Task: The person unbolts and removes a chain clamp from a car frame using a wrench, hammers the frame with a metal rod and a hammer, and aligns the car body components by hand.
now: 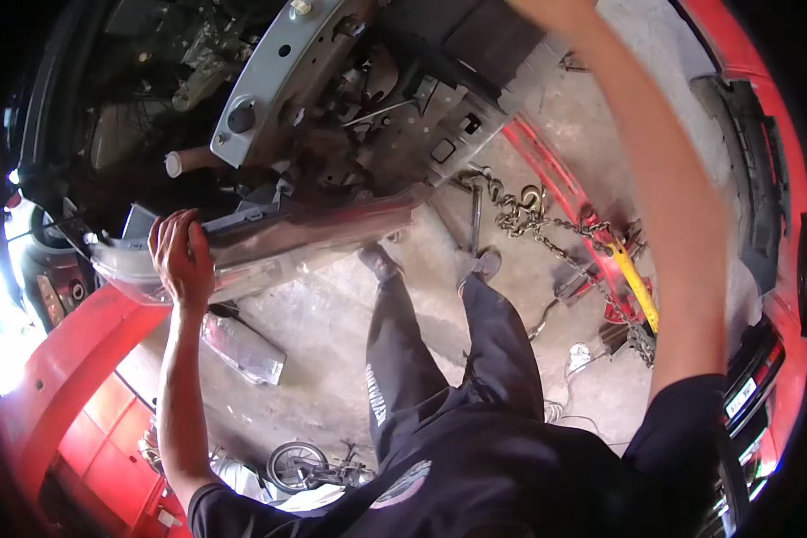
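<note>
My left hand point(181, 255) is closed over the outer end of a long, clear-lensed lamp unit point(305, 238) at the front of a vehicle, its fingers hooked over the upper edge. The lamp's other end lies near a grey metal panel with square holes point(457, 130). Above the lamp runs a light grey metal beam point(273, 81) with round holes. My right arm stretches up the right side, blurred, and the right hand is beyond the top edge.
Chains point(520, 220) and a red bar point(547, 166) with a yellow part point(637, 287) lie on the concrete floor. A clear plastic piece point(242, 350) rests below the lamp. Red body panels point(72, 359) stand at left; a small bicycle point(300, 466) is at the bottom.
</note>
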Demonstrator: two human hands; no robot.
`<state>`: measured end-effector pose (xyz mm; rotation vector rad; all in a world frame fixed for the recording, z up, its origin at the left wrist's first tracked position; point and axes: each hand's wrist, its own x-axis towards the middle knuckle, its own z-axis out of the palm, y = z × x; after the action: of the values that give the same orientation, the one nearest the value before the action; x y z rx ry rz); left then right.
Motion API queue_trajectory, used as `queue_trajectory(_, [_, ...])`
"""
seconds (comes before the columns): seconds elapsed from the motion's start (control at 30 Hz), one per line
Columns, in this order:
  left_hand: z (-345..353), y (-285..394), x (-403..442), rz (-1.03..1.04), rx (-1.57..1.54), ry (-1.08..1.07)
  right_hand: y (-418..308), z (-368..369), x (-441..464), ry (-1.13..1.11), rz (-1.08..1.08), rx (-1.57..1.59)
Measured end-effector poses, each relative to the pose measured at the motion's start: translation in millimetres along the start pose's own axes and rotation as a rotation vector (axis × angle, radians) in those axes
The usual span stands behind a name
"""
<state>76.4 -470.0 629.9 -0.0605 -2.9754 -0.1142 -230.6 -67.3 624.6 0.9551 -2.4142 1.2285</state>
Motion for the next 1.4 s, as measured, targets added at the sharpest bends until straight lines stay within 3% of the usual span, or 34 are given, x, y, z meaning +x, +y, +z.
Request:
queue_trajectory(0.13, [1,-2,-1,0.010,0.030,0.005,-12,-12,-186,0.000,0.384,0.124])
queue_trajectory(0.17, [2,-1,1,0.016,0.038,0.009,-10,-8,-242,-0.078,0.650,0.173])
queue_trajectory(0.2, [0,0,3,0.018,0.036,-0.012,14,11,-333,-0.126,0.731,0.018])
queue_trajectory(0.27, [1,-1,6,0.021,0.023,-0.028,-3,35,-510,-0.436,1.090,-0.047])
queue_trajectory(0.3, [0,-1,3,0.016,0.016,-0.044,-34,43,-573,-0.556,1.069,-0.023])
queue_trajectory(0.4, [-1,2,5,0.048,0.030,-0.030,-135,37,-610,-1.121,1.072,0.367])
queue_trajectory(0.43, [-1,2,4,0.044,0.026,-0.030,-158,26,-569,-1.306,1.054,0.440])
queue_trajectory(0.5, [0,-1,3,0.033,0.021,-0.022,-169,38,-572,-1.325,0.974,0.443])
queue_trajectory(0.63, [-1,0,2,-0.013,0.017,-0.010,-110,53,-465,-0.941,0.878,0.326])
queue_trajectory(0.73, [-3,-3,1,0.016,0.010,0.006,-57,37,-309,-0.472,0.765,0.252])
queue_trajectory(0.9, [-14,3,6,-0.058,-0.054,-0.006,-19,-8,-70,-0.024,0.437,0.082])
queue_trajectory(0.93, [-15,3,7,-0.065,-0.052,-0.011,3,-8,-37,0.048,0.277,0.007])
queue_trajectory(1.0, [-13,2,7,-0.075,-0.075,-0.021,23,-13,27,0.008,0.388,-0.152])
queue_trajectory(1.07, [-12,1,3,-0.076,-0.067,-0.025,77,-8,79,0.122,-0.175,-0.489])
queue_trajectory(1.1, [-10,-2,9,-0.076,-0.055,-0.020,70,-8,108,0.118,-0.277,-0.456])
queue_trajectory(1.17, [-16,1,6,-0.109,-0.074,-0.110,62,-3,152,-0.059,-0.102,-0.440])
queue_trajectory(1.3, [-17,-5,18,-0.125,-0.094,-0.166,187,20,214,-0.453,-0.236,-0.568])
queue_trajectory(1.37, [-18,-7,19,-0.148,-0.113,-0.195,221,41,204,-0.542,-0.110,-0.689])
queue_trajectory(1.4, [-17,-9,18,-0.150,-0.117,-0.210,242,43,192,-0.558,-0.474,-0.991])
